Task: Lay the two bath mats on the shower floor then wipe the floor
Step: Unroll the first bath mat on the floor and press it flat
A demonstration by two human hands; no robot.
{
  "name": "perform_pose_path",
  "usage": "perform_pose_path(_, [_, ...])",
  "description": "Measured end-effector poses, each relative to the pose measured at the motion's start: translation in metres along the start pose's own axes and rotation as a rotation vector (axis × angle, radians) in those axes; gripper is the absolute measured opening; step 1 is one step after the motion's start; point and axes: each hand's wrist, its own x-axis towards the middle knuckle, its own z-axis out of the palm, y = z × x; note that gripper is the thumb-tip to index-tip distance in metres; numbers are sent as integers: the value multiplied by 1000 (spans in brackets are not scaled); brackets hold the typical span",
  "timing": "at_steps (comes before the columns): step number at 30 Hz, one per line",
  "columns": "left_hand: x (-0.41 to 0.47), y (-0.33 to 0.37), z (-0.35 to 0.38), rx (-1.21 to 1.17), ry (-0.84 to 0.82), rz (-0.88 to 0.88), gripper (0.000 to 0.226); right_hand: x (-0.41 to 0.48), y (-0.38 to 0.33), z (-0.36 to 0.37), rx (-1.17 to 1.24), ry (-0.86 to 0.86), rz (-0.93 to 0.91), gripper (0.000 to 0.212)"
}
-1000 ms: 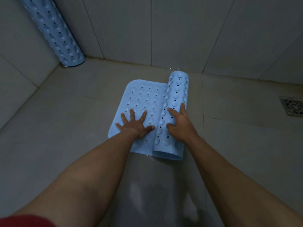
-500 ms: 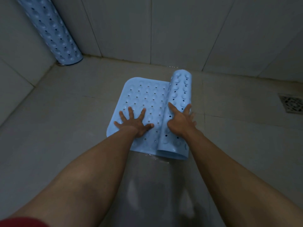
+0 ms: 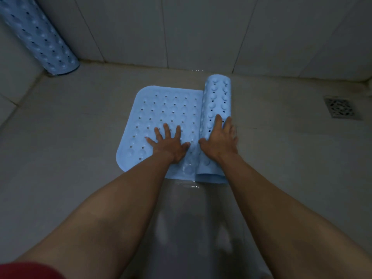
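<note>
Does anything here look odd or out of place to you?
Nothing looks damaged. The blue mat is only half unrolled, its rolled part under the right hand, the left hand flat on it. A second mat leans rolled up in the corner, and the floor nearby glistens wet.

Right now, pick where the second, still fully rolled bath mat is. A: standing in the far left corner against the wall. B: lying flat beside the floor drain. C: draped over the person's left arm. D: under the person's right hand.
A: the rolled second mat stands on end in the far left corner, leaning on the wall tiles, apart from the half-unrolled mat under both hands.
</note>
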Motion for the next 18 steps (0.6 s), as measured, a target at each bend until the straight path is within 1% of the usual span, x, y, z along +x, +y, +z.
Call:
perform_pose_path(2, [-2,9,2,1,18,7,69,-5,8,-5,-25,-27,-35,84])
perform_pose_path(5, [-8,27,7,-5,40,126,69,-9,26,-9,-117,-28,-78,77])
perform_pose_path(7, [-13,36,15,10,72,193,64,-11,38,-7,-192,13,-73,71])
perform_pose_path(10, [-13,39,25,6,98,186,58,-13,44,-4,-231,102,-45,63])
perform_pose_path(11, [-13,41,26,10,94,169,59,-13,43,-6,-210,102,-21,64])
perform_pose_path(13, [-15,48,25,13,88,157,58,-13,45,-11,-138,53,19,78])
perform_pose_path(14, [-16,53,25,13,84,159,59,-14,50,-13,-121,40,8,83])
perform_pose_path(16, [-20,61,24,16,70,159,63,-16,64,-15,-97,67,-27,84])
perform_pose_path(18, [-23,68,25,33,60,172,67,-19,80,-17,-34,92,63,85])
